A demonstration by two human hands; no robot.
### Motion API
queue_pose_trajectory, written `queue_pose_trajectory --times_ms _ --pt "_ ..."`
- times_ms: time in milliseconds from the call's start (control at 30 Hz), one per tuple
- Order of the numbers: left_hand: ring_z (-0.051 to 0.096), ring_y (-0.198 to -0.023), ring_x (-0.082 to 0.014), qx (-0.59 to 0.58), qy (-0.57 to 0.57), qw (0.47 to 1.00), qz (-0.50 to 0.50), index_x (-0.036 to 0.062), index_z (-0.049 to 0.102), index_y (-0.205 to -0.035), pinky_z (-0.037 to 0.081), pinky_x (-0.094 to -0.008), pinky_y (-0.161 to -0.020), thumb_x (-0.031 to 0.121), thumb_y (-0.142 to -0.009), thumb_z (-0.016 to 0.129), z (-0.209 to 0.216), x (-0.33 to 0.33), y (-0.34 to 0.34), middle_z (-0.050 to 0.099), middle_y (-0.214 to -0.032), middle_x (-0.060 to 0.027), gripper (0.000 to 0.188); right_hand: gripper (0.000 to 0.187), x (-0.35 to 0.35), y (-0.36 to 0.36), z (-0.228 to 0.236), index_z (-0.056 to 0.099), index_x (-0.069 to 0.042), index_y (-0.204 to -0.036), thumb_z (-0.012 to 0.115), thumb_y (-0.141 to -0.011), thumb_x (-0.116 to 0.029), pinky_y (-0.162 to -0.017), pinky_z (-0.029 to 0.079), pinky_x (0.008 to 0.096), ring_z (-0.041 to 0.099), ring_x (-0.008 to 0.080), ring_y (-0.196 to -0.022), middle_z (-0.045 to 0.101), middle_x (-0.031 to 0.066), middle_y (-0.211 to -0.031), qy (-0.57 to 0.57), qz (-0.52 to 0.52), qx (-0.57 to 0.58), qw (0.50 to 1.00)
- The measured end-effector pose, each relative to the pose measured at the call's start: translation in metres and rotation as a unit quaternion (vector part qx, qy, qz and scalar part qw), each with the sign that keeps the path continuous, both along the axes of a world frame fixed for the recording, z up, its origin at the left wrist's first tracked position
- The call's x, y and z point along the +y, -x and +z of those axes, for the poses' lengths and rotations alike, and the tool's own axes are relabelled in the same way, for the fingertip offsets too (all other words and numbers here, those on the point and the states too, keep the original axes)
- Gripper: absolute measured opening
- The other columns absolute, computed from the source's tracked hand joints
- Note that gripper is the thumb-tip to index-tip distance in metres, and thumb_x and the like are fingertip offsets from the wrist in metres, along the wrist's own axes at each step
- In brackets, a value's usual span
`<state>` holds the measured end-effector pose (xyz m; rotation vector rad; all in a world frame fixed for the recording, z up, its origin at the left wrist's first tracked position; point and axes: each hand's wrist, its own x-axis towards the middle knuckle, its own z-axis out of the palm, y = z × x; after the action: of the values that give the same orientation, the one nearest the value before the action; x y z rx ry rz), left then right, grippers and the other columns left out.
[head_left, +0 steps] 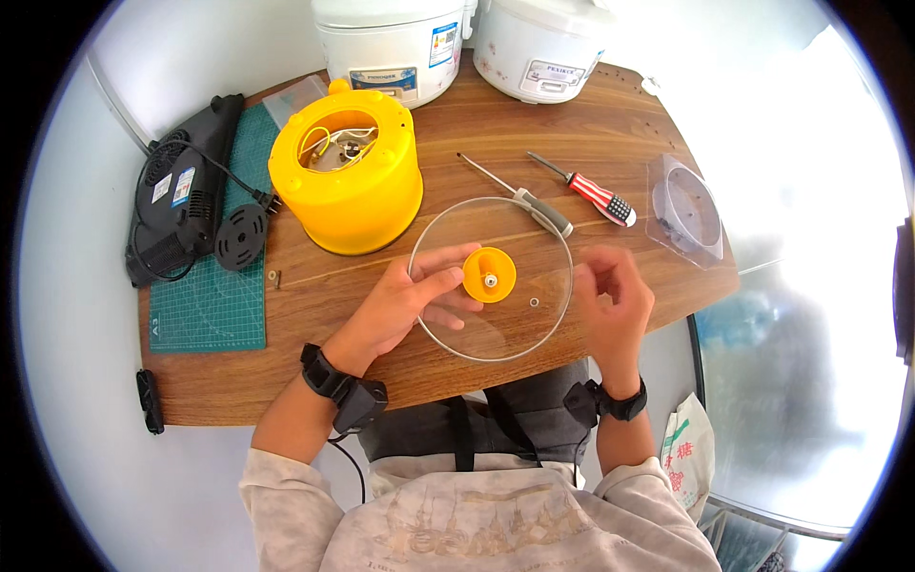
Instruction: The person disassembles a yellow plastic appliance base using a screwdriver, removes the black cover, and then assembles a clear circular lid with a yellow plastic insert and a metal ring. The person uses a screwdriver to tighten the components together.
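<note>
A round glass lid (510,332) with a metal rim is held at its left side by my left hand (396,300), fingers under the glass and thumb on top. At the lid's centre is a yellow knob (501,263), a hollow cup with a small metal screw or nut inside. A small metal-ringed hole (534,302) shows in the glass right of the knob. Just beyond the right rim, my right hand (618,291) is closed, its fingers curled against the thumb. What it pinches, if anything, is hidden.
Behind the lid lie a grey-handled screwdriver (545,212) and a red-striped one (602,200). An upturned yellow appliance housing (357,214) with exposed wires stands left. Two white cookers (400,48) stand behind, a clear plastic tray (694,210) right, a black appliance (195,181) on a green mat (214,315) left.
</note>
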<state>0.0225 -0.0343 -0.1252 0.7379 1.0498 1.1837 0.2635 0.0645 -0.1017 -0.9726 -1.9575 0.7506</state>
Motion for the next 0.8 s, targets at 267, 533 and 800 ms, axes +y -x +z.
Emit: queue_pose_trajectory --times_ms 267,533,800 --pt "0.072 -0.106 -0.0224 0.071 -0.004 0.997 0.001 0.0055 0.054 -0.145 0.062 -0.0297 -0.079 0.023 -0.105 0.057 0.002 0.002 -0.004 0.065 -0.133 -0.0132 0.044 0.024 -0.015 0.031 0.002 0.062 -0.009 -0.106 0.071 -0.084 -0.007 -0.06 0.055 0.0355 0.066 0.0248 -0.077 0.058 0.0067 -0.092 -0.201 0.18 -0.208 0.94" --pt "0.072 -0.106 -0.0226 0.084 -0.021 0.996 0.003 0.0036 0.053 -0.145 0.061 -0.0307 -0.079 0.023 -0.104 0.058 -0.003 0.001 -0.003 0.065 -0.132 -0.0135 0.045 0.022 -0.01 0.036 -0.003 0.058 -0.007 -0.1 0.068 -0.082 -0.006 -0.061 0.055 0.0367 0.067 0.0261 -0.079 0.056 0.0085 -0.091 -0.216 0.198 -0.237 0.926" --pt "0.068 -0.11 -0.0189 0.096 -0.014 0.995 -0.012 0.0022 0.054 -0.144 0.057 -0.0289 -0.089 0.02 -0.104 0.058 0.0 0.002 -0.006 0.065 -0.132 -0.0122 0.044 0.015 -0.008 0.046 -0.008 0.059 -0.005 -0.092 0.071 -0.084 -0.009 -0.059 0.053 0.0389 0.065 0.0299 -0.07 0.059 0.0099 -0.083 -0.174 0.179 -0.202 0.947"
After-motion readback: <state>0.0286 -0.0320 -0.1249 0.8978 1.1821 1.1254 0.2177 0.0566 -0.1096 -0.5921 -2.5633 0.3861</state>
